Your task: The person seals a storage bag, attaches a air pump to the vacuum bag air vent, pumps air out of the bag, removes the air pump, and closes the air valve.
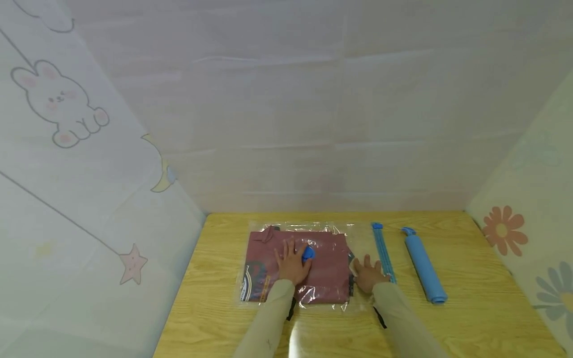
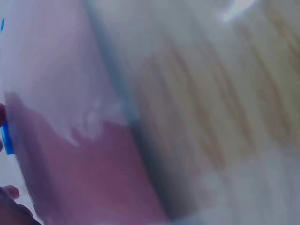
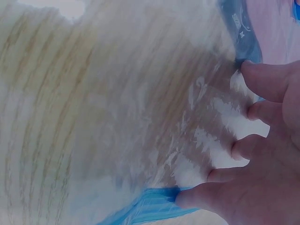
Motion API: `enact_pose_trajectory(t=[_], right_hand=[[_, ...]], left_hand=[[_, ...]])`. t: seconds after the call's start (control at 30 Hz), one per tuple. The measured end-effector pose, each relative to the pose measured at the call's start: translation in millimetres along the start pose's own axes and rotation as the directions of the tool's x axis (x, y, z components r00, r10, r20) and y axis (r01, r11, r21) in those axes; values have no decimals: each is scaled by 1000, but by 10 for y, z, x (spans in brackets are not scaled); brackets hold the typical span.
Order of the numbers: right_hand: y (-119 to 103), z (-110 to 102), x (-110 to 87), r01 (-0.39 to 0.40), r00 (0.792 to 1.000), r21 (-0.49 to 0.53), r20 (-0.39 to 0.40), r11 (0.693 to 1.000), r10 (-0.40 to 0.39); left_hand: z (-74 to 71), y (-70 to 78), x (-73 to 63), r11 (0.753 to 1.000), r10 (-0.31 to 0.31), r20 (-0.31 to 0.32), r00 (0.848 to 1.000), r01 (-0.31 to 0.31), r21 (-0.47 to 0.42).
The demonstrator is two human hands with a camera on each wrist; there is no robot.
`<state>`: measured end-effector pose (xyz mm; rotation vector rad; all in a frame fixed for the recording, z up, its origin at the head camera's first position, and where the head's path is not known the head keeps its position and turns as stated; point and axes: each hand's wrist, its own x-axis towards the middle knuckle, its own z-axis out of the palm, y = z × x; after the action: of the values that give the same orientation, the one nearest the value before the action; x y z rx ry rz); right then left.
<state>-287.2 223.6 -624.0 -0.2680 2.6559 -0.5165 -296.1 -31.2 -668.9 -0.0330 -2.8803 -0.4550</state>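
Note:
A clear plastic storage bag [image 1: 360, 236] lies flat on the wooden table with a folded maroon shirt [image 1: 329, 273] inside. The left hand [image 1: 292, 266] rests palm down on the bag over the shirt, fingers spread, right beside a round blue valve [image 1: 308, 253]. On the bag's right part, past the shirt, the right hand [image 1: 369, 277] presses down with spread fingers. In the right wrist view, its fingertips touch the clear film [image 3: 140, 126], one of them at the blue zip strip [image 3: 159, 204]. The left wrist view shows mostly shirt [image 2: 93, 173] under film.
To the right of the bag's zip strip [image 1: 382, 251], a blue hand pump [image 1: 424, 266] lies on the table [image 1: 474, 278]. A pale sheet wall [image 1: 313, 124] stands behind, and printed walls rise at both sides.

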Motion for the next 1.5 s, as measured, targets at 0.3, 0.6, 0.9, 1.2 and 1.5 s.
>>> enact_pose_trajectory(t=[0.3, 0.6, 0.9, 1.2, 1.5], right_hand=[[3, 1, -12, -7, 1000, 18, 26, 1000, 6], [2, -33, -38, -8, 1000, 7, 29, 1000, 8], [-20, -27, -32, -17, 1000, 13, 11, 1000, 17], [-2, 20, 3, -8, 1000, 3, -12, 1000, 8], [-15, 34, -10, -18, 1000, -8, -16, 1000, 18]], left_hand=[[37, -75, -1, 999, -31, 94, 995, 34, -28], [60, -88, 8, 996, -33, 110, 993, 41, -74], [-77, -48, 13, 989, -50, 104, 993, 64, -133], [-68, -19, 18, 988, -76, 100, 992, 89, -129], [-83, 5, 26, 990, -96, 102, 990, 106, -97]])
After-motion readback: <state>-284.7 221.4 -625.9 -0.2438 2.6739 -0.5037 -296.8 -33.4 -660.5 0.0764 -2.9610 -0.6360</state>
